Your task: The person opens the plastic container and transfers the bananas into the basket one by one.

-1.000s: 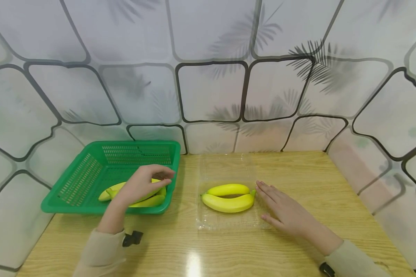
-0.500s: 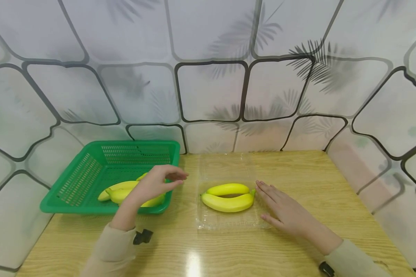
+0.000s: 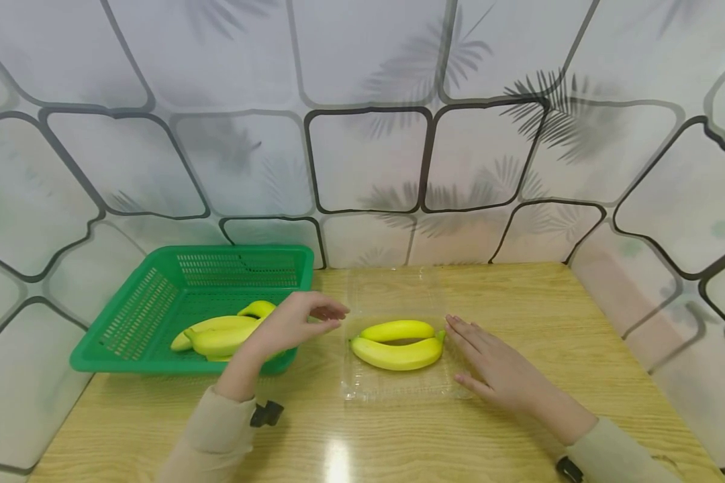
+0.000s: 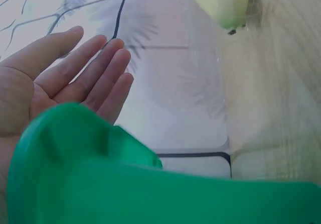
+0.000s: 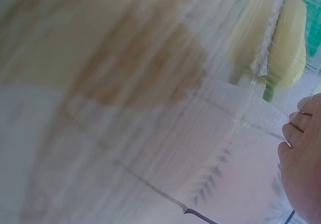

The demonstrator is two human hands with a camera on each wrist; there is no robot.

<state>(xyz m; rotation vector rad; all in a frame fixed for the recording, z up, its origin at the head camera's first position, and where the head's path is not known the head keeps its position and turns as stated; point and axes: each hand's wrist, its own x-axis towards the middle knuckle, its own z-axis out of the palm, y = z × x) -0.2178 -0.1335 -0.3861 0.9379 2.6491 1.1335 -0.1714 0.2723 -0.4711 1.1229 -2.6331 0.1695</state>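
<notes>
My left hand (image 3: 296, 322) hangs with nothing in it over the gap between the green basket (image 3: 187, 367) and a clear plastic clamshell box (image 3: 393, 392). Its fingers extend loosely in the left wrist view, above the basket's rim (image 4: 165, 199). Two yellow bananas, a front banana (image 3: 399, 356) and a rear banana (image 3: 399, 329), lie side by side in the box, whose lid is folded back toward the wall. At the box's right side, my right hand (image 3: 504, 372) lies with straight fingers, fingertips beside the banana stem. The right wrist view catches that hand (image 5: 306, 153) below a banana (image 5: 286, 43).
Several more bananas (image 3: 223, 337) rest in the front part of the basket, partly behind the left forearm. The wooden table (image 3: 519, 302) ends at a patterned wall (image 3: 368, 161) behind and at both sides.
The left hand has moved right, from above the basket's bananas to past its right rim, uncovering more of them. The right hand, the box and its two bananas have stayed put.
</notes>
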